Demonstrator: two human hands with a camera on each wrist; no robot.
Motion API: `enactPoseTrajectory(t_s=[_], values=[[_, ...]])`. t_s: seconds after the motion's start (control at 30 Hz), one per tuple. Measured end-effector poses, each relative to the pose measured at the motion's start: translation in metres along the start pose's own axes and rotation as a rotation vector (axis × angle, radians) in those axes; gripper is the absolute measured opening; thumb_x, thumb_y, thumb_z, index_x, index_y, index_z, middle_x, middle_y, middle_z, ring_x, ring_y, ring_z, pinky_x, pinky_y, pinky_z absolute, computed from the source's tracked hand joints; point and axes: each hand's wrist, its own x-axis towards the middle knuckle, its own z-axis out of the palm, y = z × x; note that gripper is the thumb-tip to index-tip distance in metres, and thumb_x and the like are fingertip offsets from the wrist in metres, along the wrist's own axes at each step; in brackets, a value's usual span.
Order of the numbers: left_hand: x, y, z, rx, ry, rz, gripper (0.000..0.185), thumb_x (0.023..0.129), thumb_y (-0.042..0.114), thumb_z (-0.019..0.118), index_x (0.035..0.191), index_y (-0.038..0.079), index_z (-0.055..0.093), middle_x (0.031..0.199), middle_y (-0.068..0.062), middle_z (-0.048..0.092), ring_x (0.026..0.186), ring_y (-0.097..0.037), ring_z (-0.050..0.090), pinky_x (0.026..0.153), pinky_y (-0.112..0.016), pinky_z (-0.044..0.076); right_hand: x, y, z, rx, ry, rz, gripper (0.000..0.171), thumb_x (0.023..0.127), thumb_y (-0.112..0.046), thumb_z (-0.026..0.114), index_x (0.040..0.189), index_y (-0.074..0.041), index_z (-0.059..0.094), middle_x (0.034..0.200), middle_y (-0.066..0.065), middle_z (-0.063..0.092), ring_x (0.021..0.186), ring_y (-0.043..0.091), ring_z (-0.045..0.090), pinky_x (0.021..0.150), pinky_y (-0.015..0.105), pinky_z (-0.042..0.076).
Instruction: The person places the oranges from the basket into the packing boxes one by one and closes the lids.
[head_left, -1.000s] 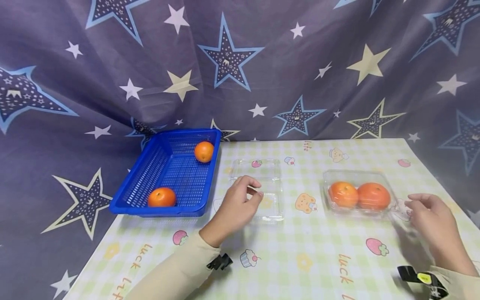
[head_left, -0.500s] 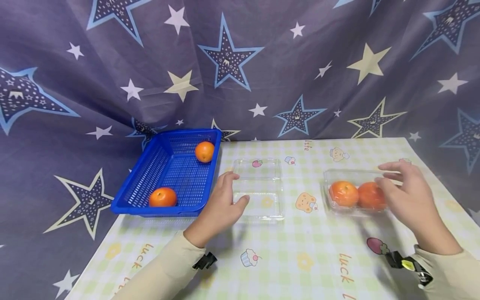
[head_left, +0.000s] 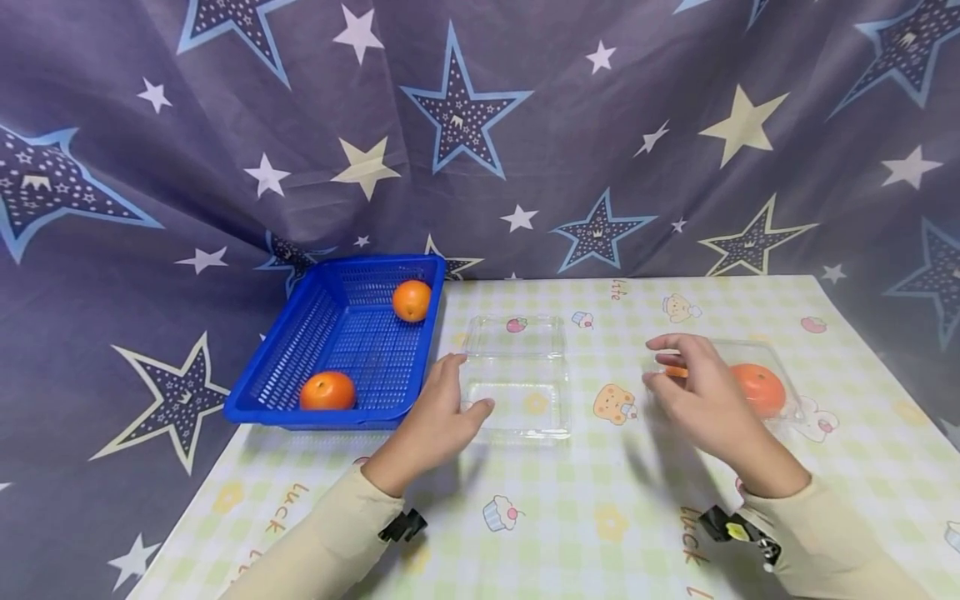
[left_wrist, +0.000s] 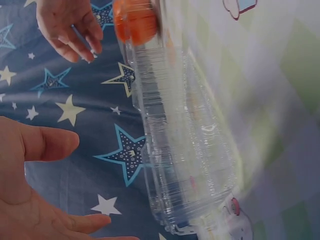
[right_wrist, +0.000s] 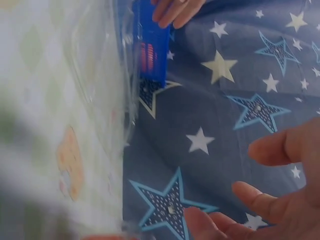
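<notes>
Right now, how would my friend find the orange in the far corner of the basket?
Look at the left side of the checked table for the blue basket. Two oranges lie in it. The one you want sits in the far right corner by the star curtain, while the other orange lies at the near edge.

clear box [head_left: 516,385] empty, oranges box [head_left: 761,385] shut

Even, fairly bright light from above; soft shadows under both hands on the pale checked tablecloth [head_left: 570,500]. Head view sharp, edges slightly bowed. Both wrist views smeared with motion blur, with glare on the clear plastic clamshell box [left_wrist: 180,165].
</notes>
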Motion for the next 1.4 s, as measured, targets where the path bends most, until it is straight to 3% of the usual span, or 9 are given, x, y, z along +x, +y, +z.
enactPoseTrajectory(t_s=[0.17,0.43,0.67,0.9,1.1,1.4], values=[[0.001,-0.004,0.004,0.005,-0.011,-0.021,0.081,0.096,0.029,0.068,0.157,-0.006,0.028,0.162,-0.024,0.031,0.152,-0.038,0.032,0.125,-0.053,0.026,0.0,0.0,0.014,0.022,-0.042,-0.008,0.04,0.099,-0.015,0.065,0.136,-0.004,0.054,0.146,0.02,0.049,0.128,0.043,0.06,0.104,0.057,0.051],[0.004,-0.013,0.011,0.014,-0.009,-0.036,0.084,0.096,0.029,0.068,0.158,-0.007,0.025,0.163,-0.026,0.03,0.152,-0.04,0.031,0.125,-0.055,0.026,0.0,0.002,0.037,0.058,-0.127,0.027,0.041,0.098,-0.017,0.065,0.135,-0.004,0.056,0.139,0.018,0.061,0.116,0.035,0.068,0.089,0.042,0.058],[0.003,-0.016,0.016,0.004,-0.025,-0.048,0.085,0.096,0.03,0.067,0.159,-0.006,0.023,0.164,-0.026,0.03,0.153,-0.039,0.03,0.125,-0.054,0.026,0.001,0.005,0.061,0.253,-0.219,0.12,0.042,0.097,-0.011,0.063,0.136,0.003,0.053,0.128,0.024,0.061,0.1,0.027,0.07,0.08,0.029,0.059],[0.003,-0.014,0.02,0.005,-0.041,-0.048,0.085,0.097,0.031,0.066,0.159,-0.006,0.023,0.164,-0.026,0.029,0.153,-0.039,0.031,0.125,-0.055,0.027,0.001,0.017,0.08,0.427,-0.267,0.232,0.045,0.096,-0.005,0.051,0.139,0.009,0.045,0.113,0.019,0.058,0.093,0.026,0.066,0.077,0.037,0.063],[0.003,-0.009,0.023,-0.006,-0.057,-0.051,0.085,0.097,0.032,0.066,0.16,-0.005,0.022,0.166,-0.027,0.024,0.154,-0.04,0.028,0.125,-0.055,0.025,0.0,0.025,0.085,0.504,-0.299,0.289,0.044,0.098,-0.007,0.049,0.138,0.01,0.045,0.114,0.021,0.062,0.092,0.027,0.068,0.076,0.041,0.063],[0.007,-0.004,0.029,-0.034,-0.073,-0.035,0.084,0.097,0.031,0.065,0.16,-0.005,0.023,0.167,-0.029,0.021,0.155,-0.041,0.027,0.126,-0.055,0.024,0.001,0.031,0.087,0.567,-0.316,0.309,0.028,0.099,-0.01,0.054,0.121,0.007,0.051,0.097,0.014,0.061,0.082,0.023,0.065,0.07,0.039,0.062]])
